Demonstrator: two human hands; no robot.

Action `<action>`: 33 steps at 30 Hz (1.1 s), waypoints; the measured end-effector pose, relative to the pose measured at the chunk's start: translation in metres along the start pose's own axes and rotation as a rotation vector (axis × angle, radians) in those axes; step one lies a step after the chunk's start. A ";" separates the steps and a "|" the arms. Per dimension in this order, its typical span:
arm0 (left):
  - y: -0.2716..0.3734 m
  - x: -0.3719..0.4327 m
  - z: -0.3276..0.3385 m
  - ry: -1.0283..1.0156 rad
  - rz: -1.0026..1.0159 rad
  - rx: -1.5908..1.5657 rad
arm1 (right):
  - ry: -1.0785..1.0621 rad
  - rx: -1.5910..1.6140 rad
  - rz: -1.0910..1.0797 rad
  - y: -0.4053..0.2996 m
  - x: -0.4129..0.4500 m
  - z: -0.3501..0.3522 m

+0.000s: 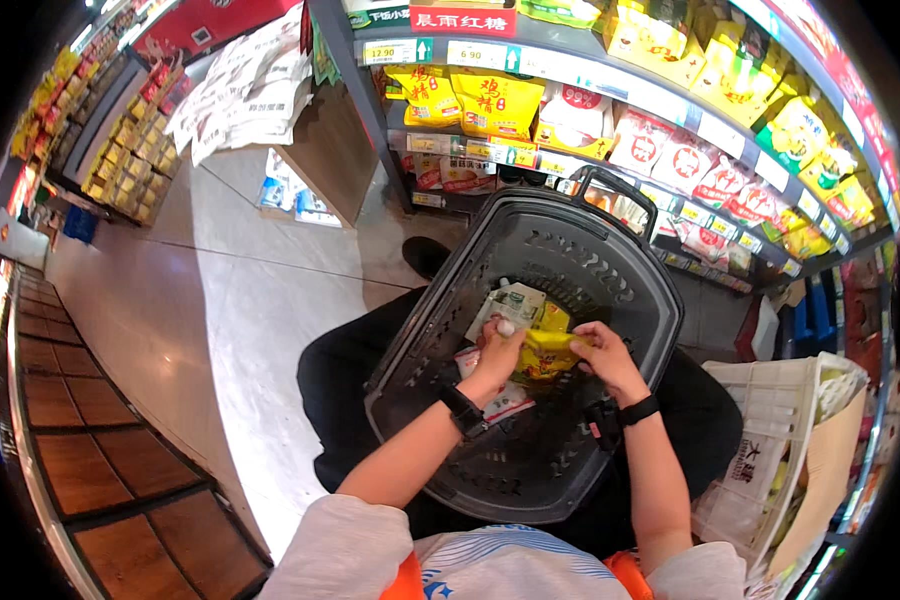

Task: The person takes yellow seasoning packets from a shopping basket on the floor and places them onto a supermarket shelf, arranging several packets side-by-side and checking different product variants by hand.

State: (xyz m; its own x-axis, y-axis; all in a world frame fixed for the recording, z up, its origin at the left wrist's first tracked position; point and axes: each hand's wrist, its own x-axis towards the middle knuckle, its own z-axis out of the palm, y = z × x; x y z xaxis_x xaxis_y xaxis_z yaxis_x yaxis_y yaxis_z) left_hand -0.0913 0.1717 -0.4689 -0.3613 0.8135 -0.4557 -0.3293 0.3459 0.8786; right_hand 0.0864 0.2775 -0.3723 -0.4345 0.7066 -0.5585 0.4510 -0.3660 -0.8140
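Observation:
A dark grey plastic shopping basket (pixel 525 465) is between my knees, its handle (pixel 589 176) at the far end. Inside it, my left hand (pixel 499 354) and my right hand (pixel 607 355) grip opposite ends of the top edge of a yellow plastic packet (pixel 546 361). Beyond this packet lie a pale spouted pouch (pixel 511 301) and a second yellow packet (pixel 553 316). Partly under my left hand and wrist are white-and-red packets (pixel 511 402). Black bands circle both wrists.
Store shelves (pixel 450 139) with yellow and white seasoning bags rise just past the basket. White sacks (pixel 247 82) are stacked on a wooden stand at upper left. On my right stands a white plastic crate (pixel 757 442). Brown-panelled low shelving (pixel 82 420) runs along the left.

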 end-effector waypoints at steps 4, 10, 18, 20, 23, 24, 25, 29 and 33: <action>0.058 -0.028 0.015 0.137 -0.017 0.185 | -0.010 0.068 -0.142 0.018 0.012 -0.005; 0.152 -0.022 0.013 -0.178 0.094 -0.086 | -0.110 0.167 -0.181 -0.001 -0.002 0.004; 0.262 0.175 -0.027 -0.061 0.379 -0.448 | -0.219 0.134 -0.261 -0.023 -0.009 0.010; 0.272 0.206 -0.016 0.039 0.406 -0.372 | -0.214 0.115 -0.344 -0.026 -0.012 0.010; 0.291 0.224 0.003 0.067 0.249 -0.423 | -0.175 0.157 -0.320 -0.034 -0.020 0.002; 0.290 0.230 -0.004 0.076 0.242 -0.414 | -0.182 0.147 -0.296 -0.040 -0.025 0.001; 0.292 0.235 -0.013 0.030 0.175 -0.435 | -0.169 0.105 -0.319 -0.045 -0.027 0.002; 0.306 0.240 -0.017 0.032 -0.008 -0.516 | -0.194 0.117 -0.329 -0.050 -0.031 0.001; 0.306 0.251 -0.020 0.006 0.003 -0.502 | -0.184 0.094 -0.386 -0.051 -0.034 0.003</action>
State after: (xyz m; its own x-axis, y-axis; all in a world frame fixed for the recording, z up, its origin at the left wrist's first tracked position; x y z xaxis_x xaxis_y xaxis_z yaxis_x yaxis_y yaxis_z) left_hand -0.2999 0.4725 -0.3170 -0.3675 0.8108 -0.4555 -0.7069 0.0747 0.7034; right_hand 0.0759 0.2703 -0.3126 -0.6933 0.6855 -0.2224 0.1591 -0.1553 -0.9750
